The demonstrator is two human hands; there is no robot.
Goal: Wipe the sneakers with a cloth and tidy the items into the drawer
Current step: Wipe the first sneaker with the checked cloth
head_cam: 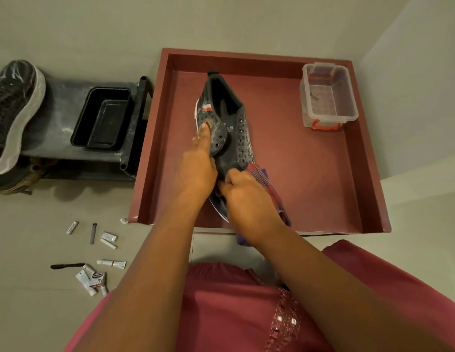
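- Wiping is underway: right hand (249, 199) clutches a red/purple striped cloth (262, 179) against the toe end of the dark sneaker (229, 128), centre of frame.
- Left hand (198, 163) grips the sneaker's side, thumb hooked over the eyelet flap, steadying it.
- Sneaker lies inside the maroon drawer (323, 174), heel toward frame top, toe toward the person.
- Looks: dark grey/black upper w/ patterned texture, metal eyelets, no laces visible, red-white patch near the collar, pale sole edge showing.
- Second sneaker (15, 115) sits far left on a dark shelf (61, 118), seemingly wrapped in clear plastic; prob. not wiped yet.
- Tidying seems barely begun: small tubes (111, 262) & bits lie scattered on the floor, lower left; clear plastic box (328, 97) in the drawer's upper right holds almost nothing.
- Black tray (102, 120) on the shelf looks empty.
- Left to do, by my read: finish this shoe, do the other, gather the tubes into the drawer.
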